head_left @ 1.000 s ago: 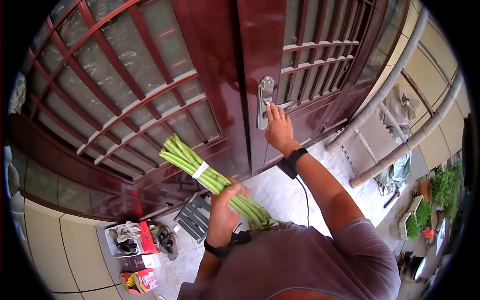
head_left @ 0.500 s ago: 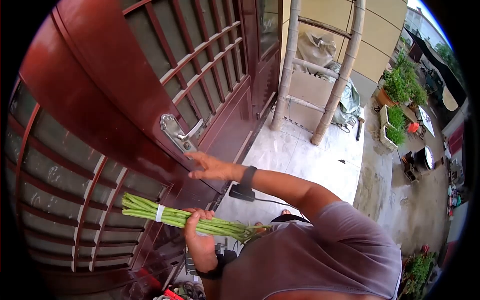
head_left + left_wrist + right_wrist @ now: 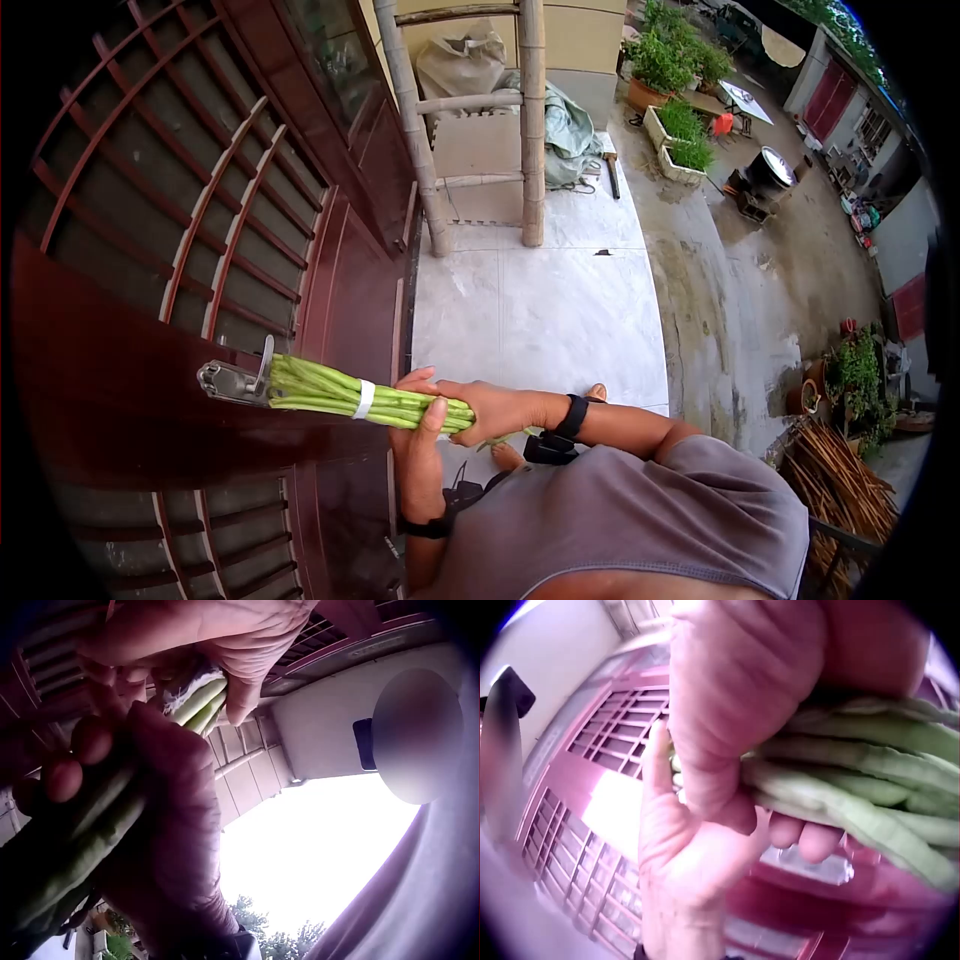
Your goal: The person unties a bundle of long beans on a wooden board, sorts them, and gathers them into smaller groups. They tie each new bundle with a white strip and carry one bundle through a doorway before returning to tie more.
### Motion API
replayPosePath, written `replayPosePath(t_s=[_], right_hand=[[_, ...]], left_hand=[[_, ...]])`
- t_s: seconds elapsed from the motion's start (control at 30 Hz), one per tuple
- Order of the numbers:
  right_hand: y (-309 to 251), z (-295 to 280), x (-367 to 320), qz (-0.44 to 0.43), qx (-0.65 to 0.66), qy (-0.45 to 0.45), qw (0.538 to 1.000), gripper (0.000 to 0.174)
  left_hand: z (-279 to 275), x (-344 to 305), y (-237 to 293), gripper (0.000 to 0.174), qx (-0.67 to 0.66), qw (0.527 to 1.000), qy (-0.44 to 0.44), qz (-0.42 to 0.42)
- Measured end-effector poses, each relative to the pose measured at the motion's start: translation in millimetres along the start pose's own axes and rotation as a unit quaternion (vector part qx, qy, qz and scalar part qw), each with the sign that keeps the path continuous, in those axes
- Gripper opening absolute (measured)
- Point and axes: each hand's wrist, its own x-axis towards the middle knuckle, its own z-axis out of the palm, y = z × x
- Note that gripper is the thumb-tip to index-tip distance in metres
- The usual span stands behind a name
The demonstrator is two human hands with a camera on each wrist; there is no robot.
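Observation:
My left hand (image 3: 420, 465) grips a bundle of long green beans (image 3: 320, 385) just beside its white band (image 3: 365, 399); its thumb lies over the stalks. The right hand (image 3: 495, 408) is wrapped round the same bundle nearer my body, touching the left hand. In the right wrist view, thumb and fingertips of the right hand (image 3: 742, 712) close on the beans (image 3: 870, 780), with the left hand (image 3: 697, 859) beyond. The left wrist view has the left hand (image 3: 202, 634) above and the right hand (image 3: 180, 825) around the stalks (image 3: 82, 832). Behind the bundle's far end is the door handle (image 3: 232, 383).
The dark red door (image 3: 110, 400) fills the left side. A bamboo ladder (image 3: 533, 130) stands ahead on the pale tiled floor (image 3: 520, 310), near a sack (image 3: 462, 62) and green sheeting (image 3: 565, 130). Planters (image 3: 675, 165) and a large round pan (image 3: 770, 168) are in the yard.
The right hand has left the door handle and come back to hold the beans with the left hand. The head view has turned right, from the door towards the ladder and yard.

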Motion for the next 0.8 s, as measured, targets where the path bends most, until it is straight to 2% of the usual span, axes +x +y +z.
replayPosePath(t_s=[0.1,0.13,0.23,0.27,0.37,0.43,0.47,0.5,0.57,0.6,0.67,0.8], right_hand=[[-1,-46,-35,-0.003,0.016,0.073,0.997,0.052],[-6,-65,-51,0.002,0.026,0.088,0.996,0.049],[2,-115,-97,-0.013,0.039,0.158,0.987,0.04],[3,-133,-118,-0.004,0.042,0.176,0.984,0.039],[-2,-180,-182,0.031,0.051,0.243,0.968,0.034],[2,-202,-227,0.063,0.049,0.278,0.957,0.033],[14,-210,-247,0.04,0.055,0.297,0.953,0.032],[13,-219,-271,0.071,0.07,0.301,0.948,0.033],[9,-232,-317,0.13,0.102,0.308,0.937,0.036],[19,-235,-337,0.105,0.09,0.338,0.931,0.037],[21,-236,-372,0.106,0.077,0.405,0.905,0.038],[24,-232,-424,0.109,0.147,0.534,0.826,0.04]], left_hand=[[45,20,1,0.048,-0.004,0.995,-0.091,-0.05],[50,27,-7,0.056,0.058,0.99,-0.113,-0.057],[85,53,0,0.04,0.318,0.918,-0.22,-0.089],[102,60,9,0.025,0.344,0.892,-0.275,-0.098],[172,72,41,0.019,0.316,0.86,-0.385,-0.113],[222,83,56,0.027,0.132,0.854,-0.503,-0.017],[251,91,61,0.029,0.035,0.832,-0.553,0.013],[279,97,65,0.031,-0.063,0.801,-0.594,0.042],[341,97,66,0.034,-0.236,0.73,-0.638,0.062],[379,82,56,0.037,-0.342,0.721,-0.585,0.143],[423,76,55,0.038,-0.424,0.666,-0.601,0.122],[485,77,54,0.038,-0.477,0.616,-0.625,0.043]])
